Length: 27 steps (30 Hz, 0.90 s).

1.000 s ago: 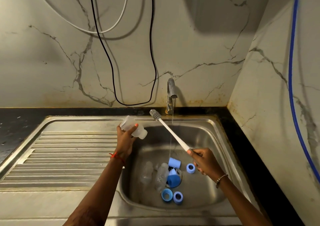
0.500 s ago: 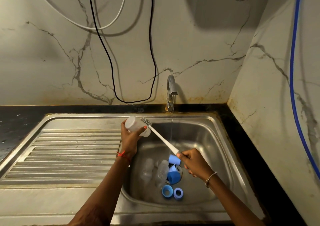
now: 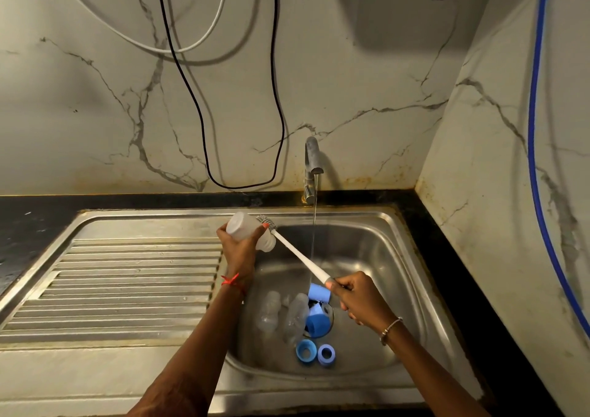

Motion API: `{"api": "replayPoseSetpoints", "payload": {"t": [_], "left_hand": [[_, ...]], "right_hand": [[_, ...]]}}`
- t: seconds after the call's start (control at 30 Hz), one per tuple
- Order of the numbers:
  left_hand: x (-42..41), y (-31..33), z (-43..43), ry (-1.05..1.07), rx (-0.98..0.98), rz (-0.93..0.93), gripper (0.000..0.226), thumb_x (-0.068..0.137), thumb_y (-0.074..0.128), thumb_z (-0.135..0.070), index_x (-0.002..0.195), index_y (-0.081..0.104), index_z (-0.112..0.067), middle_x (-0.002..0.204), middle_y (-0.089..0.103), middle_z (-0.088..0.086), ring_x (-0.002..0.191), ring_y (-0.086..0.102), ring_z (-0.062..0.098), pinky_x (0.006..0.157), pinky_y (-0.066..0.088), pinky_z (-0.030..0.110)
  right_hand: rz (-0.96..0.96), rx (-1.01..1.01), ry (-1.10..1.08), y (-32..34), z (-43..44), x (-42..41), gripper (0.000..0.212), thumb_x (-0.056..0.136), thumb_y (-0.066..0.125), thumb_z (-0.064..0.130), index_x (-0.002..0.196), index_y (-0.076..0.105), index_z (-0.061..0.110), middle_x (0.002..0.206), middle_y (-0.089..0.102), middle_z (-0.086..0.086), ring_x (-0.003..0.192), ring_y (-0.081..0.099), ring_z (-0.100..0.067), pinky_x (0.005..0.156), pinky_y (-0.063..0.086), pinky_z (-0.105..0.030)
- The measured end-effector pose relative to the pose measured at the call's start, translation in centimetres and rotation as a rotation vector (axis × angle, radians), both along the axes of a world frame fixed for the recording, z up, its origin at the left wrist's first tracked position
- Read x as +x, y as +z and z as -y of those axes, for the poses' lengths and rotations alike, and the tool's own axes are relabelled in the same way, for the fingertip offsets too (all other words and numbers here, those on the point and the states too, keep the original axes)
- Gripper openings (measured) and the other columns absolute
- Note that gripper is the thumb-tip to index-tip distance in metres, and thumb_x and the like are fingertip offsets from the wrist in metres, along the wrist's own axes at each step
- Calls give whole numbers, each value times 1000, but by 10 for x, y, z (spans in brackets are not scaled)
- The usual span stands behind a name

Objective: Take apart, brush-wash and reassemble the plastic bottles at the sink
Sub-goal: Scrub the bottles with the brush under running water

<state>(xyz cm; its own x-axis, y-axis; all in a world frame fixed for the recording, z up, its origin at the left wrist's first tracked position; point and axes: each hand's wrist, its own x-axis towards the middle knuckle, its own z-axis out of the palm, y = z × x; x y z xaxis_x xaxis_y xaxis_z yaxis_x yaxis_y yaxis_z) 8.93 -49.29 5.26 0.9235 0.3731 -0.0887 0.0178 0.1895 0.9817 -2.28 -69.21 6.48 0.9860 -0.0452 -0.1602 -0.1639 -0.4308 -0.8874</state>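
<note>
We're on brush-wash step: left hand (image 3: 241, 252) grips bottle (image 3: 244, 229) over sink (image 3: 376, 257). Right hand (image 3: 359, 300) grips brush (image 3: 300, 257) handle, bristles outside bottle neck. Next, likely: steer bristles into mouth.

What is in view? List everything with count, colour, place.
held bottle: 1, translucent white, above the basin's left edge
brush: 1, white handle, grey bristles, against the held bottle
loose bottles: 2, clear, lying on the basin floor
caps and rings: 4 visible, blue, on and near the drain
tap: 1, grey, running, behind the basin
sink: 1, steel, drainboard on the left
cables: 2, black and white, back wall
hose: 1, blue, right wall
left hand: grips the held bottle
right hand: grips the brush handle
</note>
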Motion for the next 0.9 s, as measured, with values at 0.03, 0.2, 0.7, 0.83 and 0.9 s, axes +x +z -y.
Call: {"api": "replayPoseSetpoints", "payload": {"t": [0.03,0.2,0.7,0.83,0.9], "left_hand": [[0,1,1,0,-38,-20,77,76,75,-9,136,27,-14,120,45,6,111,49,24,95,49,49],[5,4,-2,-72,-259,-60,71,80,61,5,138,23,-13,123,43,13,113,47,31,85,50,43],[6,-5,-20,-9,-28,-28,73,76,75,-4,136,34,-10,123,48,8,111,47,22,95,49,49],[5,-9,-16,-108,-81,-21,72,78,68,7,136,29,-9,117,46,6,112,48,26,83,53,41],[4,-11,-16,-111,-50,11,72,77,66,11,136,29,-7,115,46,5,112,48,24,85,52,42]], "right_hand": [[-2,9,0,0,0,-1,36,94,55,16,86,61,-19,48,43,-4,28,38,-2,36,28,-8],[-25,16,-23,1,0,-1,36,93,55,18,91,61,-17,48,44,-4,28,37,-2,34,28,-10],[-98,8,26,11,6,-8,38,93,55,27,81,61,-9,47,44,-5,30,33,-10,33,26,-16],[-75,1,6,12,1,-4,40,93,55,26,82,59,-12,47,43,-7,28,33,-8,32,26,-16],[-71,2,13,13,2,-5,40,93,55,26,84,59,-13,48,44,-8,29,33,-8,32,26,-16]]}}
